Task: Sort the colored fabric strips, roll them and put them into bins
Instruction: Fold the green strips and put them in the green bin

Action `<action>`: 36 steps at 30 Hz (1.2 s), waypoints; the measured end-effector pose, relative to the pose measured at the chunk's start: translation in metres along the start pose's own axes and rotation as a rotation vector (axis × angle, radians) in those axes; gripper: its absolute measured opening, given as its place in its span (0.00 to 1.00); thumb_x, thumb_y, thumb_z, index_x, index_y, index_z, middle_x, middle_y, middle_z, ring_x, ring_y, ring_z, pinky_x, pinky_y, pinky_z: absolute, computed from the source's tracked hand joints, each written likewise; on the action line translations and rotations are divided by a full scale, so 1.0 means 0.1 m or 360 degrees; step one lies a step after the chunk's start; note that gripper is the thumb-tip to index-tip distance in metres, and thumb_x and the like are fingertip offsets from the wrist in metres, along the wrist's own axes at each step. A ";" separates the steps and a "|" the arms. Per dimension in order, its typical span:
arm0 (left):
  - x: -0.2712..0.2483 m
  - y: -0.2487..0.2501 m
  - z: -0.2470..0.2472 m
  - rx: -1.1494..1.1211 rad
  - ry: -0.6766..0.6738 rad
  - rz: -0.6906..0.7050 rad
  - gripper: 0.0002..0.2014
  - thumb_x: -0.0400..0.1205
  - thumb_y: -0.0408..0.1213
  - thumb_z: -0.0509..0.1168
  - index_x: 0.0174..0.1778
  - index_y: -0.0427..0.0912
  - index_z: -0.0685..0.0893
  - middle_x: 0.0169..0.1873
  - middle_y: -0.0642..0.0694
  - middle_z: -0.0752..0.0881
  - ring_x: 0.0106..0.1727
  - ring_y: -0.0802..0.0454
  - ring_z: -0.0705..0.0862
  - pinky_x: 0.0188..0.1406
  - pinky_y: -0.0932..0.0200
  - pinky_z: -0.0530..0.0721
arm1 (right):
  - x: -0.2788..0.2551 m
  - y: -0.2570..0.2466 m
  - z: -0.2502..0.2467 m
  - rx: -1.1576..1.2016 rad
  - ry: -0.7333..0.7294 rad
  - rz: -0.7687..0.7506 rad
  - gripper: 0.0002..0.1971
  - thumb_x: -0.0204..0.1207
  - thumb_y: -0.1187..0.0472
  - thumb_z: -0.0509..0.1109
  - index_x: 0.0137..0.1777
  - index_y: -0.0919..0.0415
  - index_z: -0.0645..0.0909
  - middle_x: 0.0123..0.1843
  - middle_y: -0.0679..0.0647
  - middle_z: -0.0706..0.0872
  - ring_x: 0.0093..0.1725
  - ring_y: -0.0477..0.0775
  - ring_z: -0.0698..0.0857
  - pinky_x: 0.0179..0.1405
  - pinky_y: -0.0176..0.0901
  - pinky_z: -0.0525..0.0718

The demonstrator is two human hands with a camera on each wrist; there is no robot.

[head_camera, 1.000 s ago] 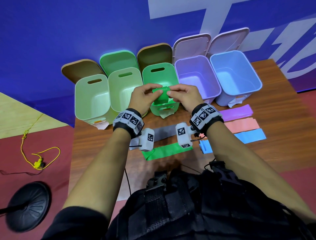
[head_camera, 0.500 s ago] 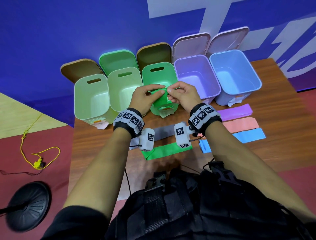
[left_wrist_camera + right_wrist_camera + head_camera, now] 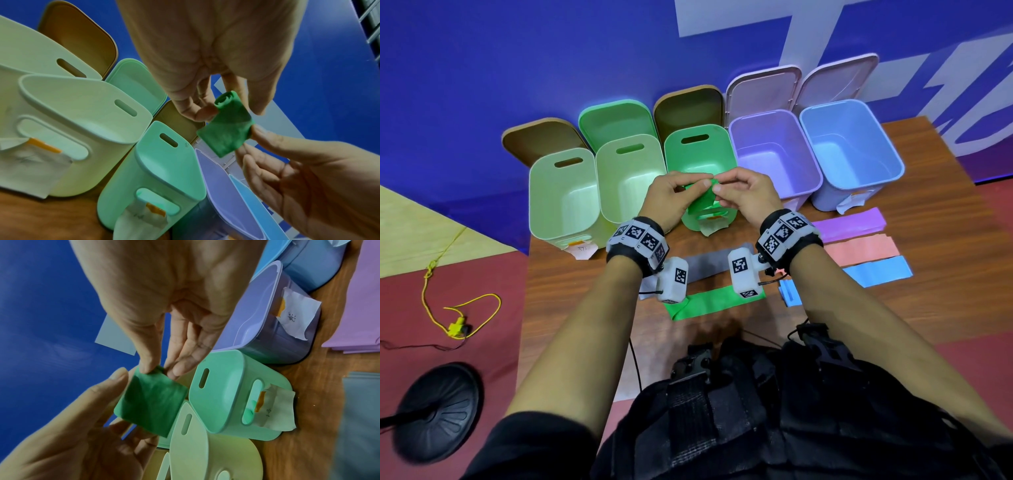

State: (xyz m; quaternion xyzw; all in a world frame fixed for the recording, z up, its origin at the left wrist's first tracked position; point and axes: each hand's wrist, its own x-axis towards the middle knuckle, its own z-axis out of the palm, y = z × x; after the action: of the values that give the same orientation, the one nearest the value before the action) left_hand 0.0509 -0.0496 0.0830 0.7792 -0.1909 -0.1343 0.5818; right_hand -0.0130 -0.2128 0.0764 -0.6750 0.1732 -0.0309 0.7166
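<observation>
Both hands hold one green fabric strip (image 3: pixel 702 200) in the air, in front of the green bin (image 3: pixel 698 161). My left hand (image 3: pixel 674 198) pinches its rolled top end (image 3: pixel 224 99) between thumb and fingers. My right hand (image 3: pixel 743 197) pinches the other side of the top edge (image 3: pixel 156 369), and the loose tail (image 3: pixel 148 404) hangs below. On the table lie a second green strip (image 3: pixel 714 303), a grey strip (image 3: pixel 709 262), a purple strip (image 3: pixel 849 224), a pink strip (image 3: pixel 859 250) and a blue strip (image 3: pixel 876 272).
Five open bins stand in a row at the table's far edge: two pale green (image 3: pixel 558 195) (image 3: pixel 626 171), the green one, a purple one (image 3: pixel 774 154) and a blue one (image 3: pixel 852 144). Folded blue fabric (image 3: pixel 789 291) lies near my right wrist. A black stand base (image 3: pixel 434 411) sits on the floor at left.
The fingers of both hands have drawn closer together on the strip's top end, and the roll has tightened slightly. The hands stay in front of the green bin.
</observation>
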 end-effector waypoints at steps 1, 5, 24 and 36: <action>0.00 0.00 0.01 0.0031 -0.0004 -0.0009 0.07 0.79 0.44 0.73 0.51 0.62 0.91 0.46 0.45 0.86 0.49 0.52 0.85 0.57 0.56 0.82 | 0.00 0.01 0.00 -0.0008 0.0016 0.0001 0.06 0.76 0.67 0.77 0.48 0.56 0.87 0.42 0.58 0.89 0.45 0.54 0.88 0.52 0.44 0.89; 0.00 -0.01 0.02 0.0177 -0.0045 0.0004 0.14 0.83 0.34 0.68 0.60 0.54 0.89 0.41 0.51 0.78 0.42 0.61 0.78 0.48 0.70 0.73 | -0.02 0.00 -0.01 -0.0095 0.0026 0.0005 0.09 0.79 0.65 0.75 0.57 0.61 0.88 0.43 0.54 0.90 0.43 0.46 0.88 0.48 0.36 0.87; 0.01 0.00 -0.01 0.0083 0.0081 -0.0121 0.13 0.73 0.46 0.78 0.50 0.48 0.88 0.30 0.45 0.84 0.32 0.56 0.80 0.41 0.56 0.83 | 0.02 -0.05 -0.02 -0.0078 0.0008 0.0044 0.07 0.80 0.58 0.74 0.56 0.57 0.87 0.48 0.54 0.90 0.46 0.50 0.90 0.52 0.44 0.89; 0.04 -0.05 0.01 0.0098 0.0095 -0.0145 0.12 0.75 0.39 0.79 0.51 0.48 0.86 0.37 0.52 0.79 0.36 0.61 0.79 0.47 0.64 0.81 | 0.04 -0.04 -0.01 -0.0089 0.0022 0.0060 0.07 0.83 0.58 0.71 0.52 0.61 0.87 0.45 0.60 0.90 0.38 0.46 0.88 0.47 0.40 0.89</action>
State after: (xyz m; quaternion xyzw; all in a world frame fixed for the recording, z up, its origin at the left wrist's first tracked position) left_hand 0.0547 -0.0510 0.0781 0.8082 -0.1419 -0.1315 0.5563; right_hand -0.0090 -0.2148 0.0792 -0.6912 0.1915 -0.0171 0.6966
